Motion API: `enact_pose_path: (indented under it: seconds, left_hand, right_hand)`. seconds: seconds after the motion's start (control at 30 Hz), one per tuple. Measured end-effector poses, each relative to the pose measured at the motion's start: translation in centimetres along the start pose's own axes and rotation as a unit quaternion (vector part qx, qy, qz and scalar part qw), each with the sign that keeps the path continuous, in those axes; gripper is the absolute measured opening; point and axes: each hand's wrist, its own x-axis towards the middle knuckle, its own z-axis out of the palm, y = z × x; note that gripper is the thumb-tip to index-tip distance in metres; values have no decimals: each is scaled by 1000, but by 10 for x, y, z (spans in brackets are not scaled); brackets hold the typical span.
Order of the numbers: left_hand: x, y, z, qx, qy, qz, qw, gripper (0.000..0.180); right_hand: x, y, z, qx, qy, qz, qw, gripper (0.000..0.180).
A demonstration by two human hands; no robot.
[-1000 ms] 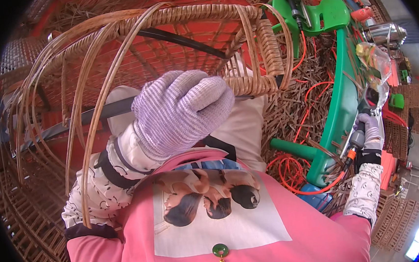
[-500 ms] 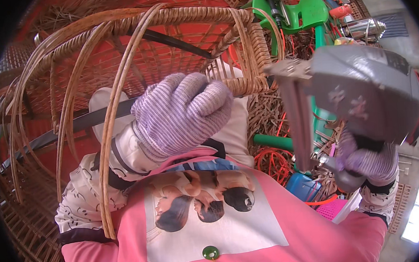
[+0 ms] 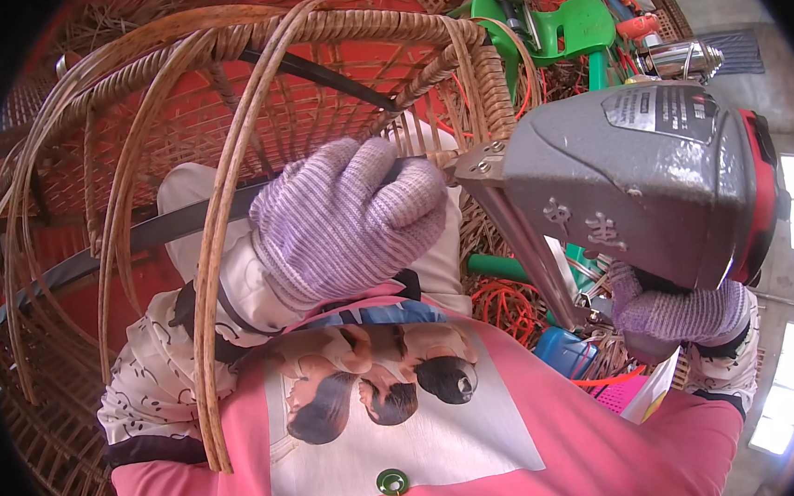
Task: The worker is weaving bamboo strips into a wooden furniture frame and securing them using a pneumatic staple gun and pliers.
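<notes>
My left hand (image 3: 348, 219), in a lilac striped knit glove, is closed around the lower rail of a woven rattan frame (image 3: 487, 82). A dark flat metal bar (image 3: 181, 226) runs from the left in to this hand; its end is hidden under the glove. In my right hand (image 3: 682, 311), gloved alike, is the handle of a grey pneumatic staple gun (image 3: 616, 184) with a red-and-black end cap. The gun's nose is at the rail's right end, just beside my left fingers; whether it touches is hard to tell. Long loose rattan strands (image 3: 238, 149) loop over my left forearm.
A green plastic stool (image 3: 571, 29) with a dark power tool on it stands beyond the frame at the right. Cut rattan strips, an orange hose (image 3: 504, 309), a green tube (image 3: 495, 266) and a blue container (image 3: 566, 352) lie at the right.
The staple gun has moved left and its nose has swung to the rail beside my left hand. My right hand has come along with it; the left stays nearly still.
</notes>
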Motion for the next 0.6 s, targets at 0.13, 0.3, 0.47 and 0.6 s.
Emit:
enact_pose_path:
  seconds: [0.13,0.3,0.47,0.6]
  left_hand:
    - [0,1,0,-4,8,3,1000,25]
    - [1,0,-4,10,3,7,1000,26]
    - [1,1,-4,2,22,-12,1000,27]
    - [1,1,2,-12,42,-36,998,25]
  right_hand:
    - [3,-10,3,-27,-16,-7,999,29]
    - [8,-22,6,-60,-31,-15,998,30]
    - [12,-39,8,-91,-46,-21,995,32]
    - [20,-53,12,-113,-55,-19,992,33]
